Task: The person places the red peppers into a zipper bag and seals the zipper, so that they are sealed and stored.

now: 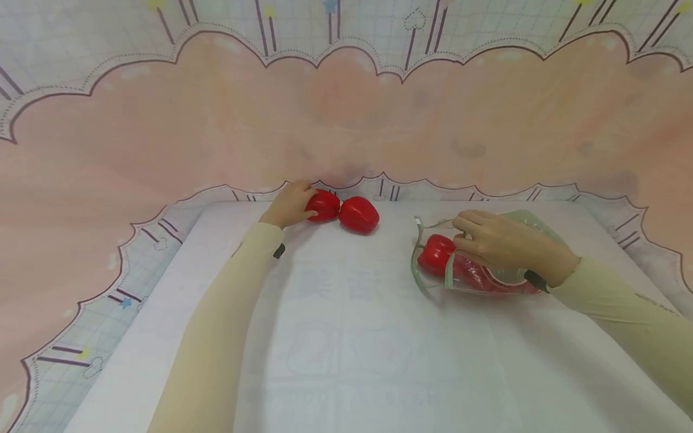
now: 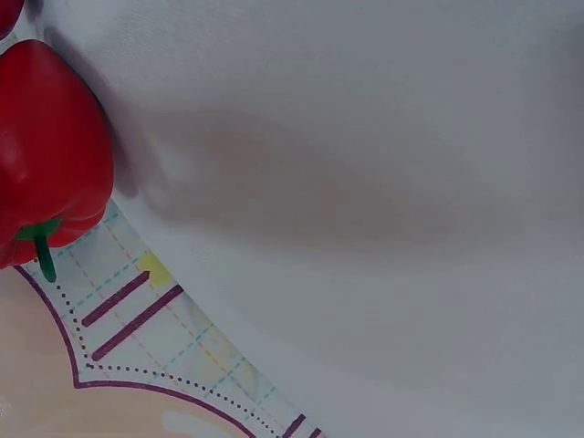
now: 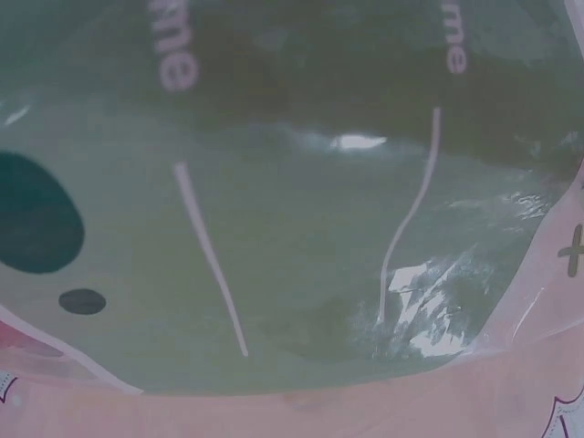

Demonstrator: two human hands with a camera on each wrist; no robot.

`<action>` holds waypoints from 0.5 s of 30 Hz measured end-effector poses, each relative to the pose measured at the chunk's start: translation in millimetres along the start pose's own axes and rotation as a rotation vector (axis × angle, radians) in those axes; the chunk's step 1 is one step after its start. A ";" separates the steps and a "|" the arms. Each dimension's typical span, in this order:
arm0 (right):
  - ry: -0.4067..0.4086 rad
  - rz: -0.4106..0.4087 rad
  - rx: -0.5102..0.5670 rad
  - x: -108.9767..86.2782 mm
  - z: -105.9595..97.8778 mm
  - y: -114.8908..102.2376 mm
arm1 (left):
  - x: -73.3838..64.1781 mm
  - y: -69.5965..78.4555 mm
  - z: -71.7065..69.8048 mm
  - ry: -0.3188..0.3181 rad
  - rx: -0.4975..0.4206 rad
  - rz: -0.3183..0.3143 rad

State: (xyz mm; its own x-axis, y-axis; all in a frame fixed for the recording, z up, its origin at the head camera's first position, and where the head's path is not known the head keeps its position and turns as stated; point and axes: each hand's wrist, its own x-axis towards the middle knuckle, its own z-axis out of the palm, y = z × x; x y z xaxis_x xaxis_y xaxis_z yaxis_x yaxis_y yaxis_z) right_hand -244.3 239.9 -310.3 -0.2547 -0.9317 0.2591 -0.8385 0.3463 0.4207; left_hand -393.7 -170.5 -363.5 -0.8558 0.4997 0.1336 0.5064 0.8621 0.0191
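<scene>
At the back of the table, my left hand (image 1: 289, 205) has its thumb and fingers on either side of a red bell pepper (image 1: 325, 205). A second red bell pepper (image 1: 359, 214) lies against it on the right. In the left wrist view a green-stemmed bell pepper (image 2: 55, 146) shows at the left edge, with the hand out of frame. On the right, my right hand (image 1: 495, 240) pinches the upper edge of a clear, green-trimmed plastic bag (image 1: 471, 279). Another red bell pepper (image 1: 436, 255) sits at the bag's open mouth. The right wrist view shows the bag's green printed side (image 3: 301, 237).
A white cover lies over the table (image 1: 346, 337). Behind it hangs a peach and white patterned cloth (image 1: 335, 120), which also drops past the table's sides. The bag's loose rim (image 1: 415, 273) sticks out to the left.
</scene>
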 end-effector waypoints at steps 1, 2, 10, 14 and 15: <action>0.000 0.001 0.000 -0.1 0.0 0.0 | -0.5 0.1 0.0 0.001 -0.003 -0.002; 0.000 0.003 0.000 -0.1 -0.1 0.0 | -0.9 0.4 -0.2 0.002 -0.011 -0.005; 0.003 0.008 -0.001 -0.1 0.3 0.4 | -2.6 1.4 2.6 0.052 -0.015 0.031; 0.011 0.004 -0.002 0.1 0.1 0.3 | -3.5 1.6 3.6 0.075 -0.026 0.049; 0.013 0.003 -0.002 0.2 -0.2 0.2 | -3.8 1.9 3.3 0.074 -0.027 0.050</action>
State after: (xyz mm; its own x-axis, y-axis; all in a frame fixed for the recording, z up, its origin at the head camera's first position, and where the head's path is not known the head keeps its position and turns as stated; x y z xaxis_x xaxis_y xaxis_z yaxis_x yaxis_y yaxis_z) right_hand -244.5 239.8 -310.0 -0.2508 -0.9291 0.2717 -0.8370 0.3491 0.4214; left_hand -389.9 -170.5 -367.3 -0.8200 0.5334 0.2076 0.5514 0.8334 0.0369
